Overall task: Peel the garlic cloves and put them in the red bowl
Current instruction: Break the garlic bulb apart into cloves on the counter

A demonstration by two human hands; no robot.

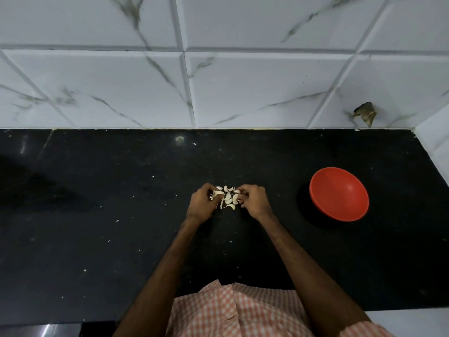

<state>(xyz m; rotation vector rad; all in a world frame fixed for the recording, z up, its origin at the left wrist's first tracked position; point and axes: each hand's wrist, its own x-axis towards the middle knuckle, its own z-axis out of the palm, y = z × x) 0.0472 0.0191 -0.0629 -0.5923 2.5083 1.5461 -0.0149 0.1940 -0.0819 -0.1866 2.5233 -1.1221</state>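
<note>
A black stone countertop speckled with pale flecks runs up to a wall of white marble-look tiles with grey veins. 1 tile at the far right has a dark broken patch just above the counter. An orange-and-white checked shirt fills the bottom edge.

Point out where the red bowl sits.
Head view: the red bowl sits on the black counter, right of the right hand and apart from it.

We wear a short-sleeved shirt in a small orange-and-white check, with a placket running down its front. One sleeve edge shows at our right upper arm. Our left grip, right grip and both forearms are bare.
</note>
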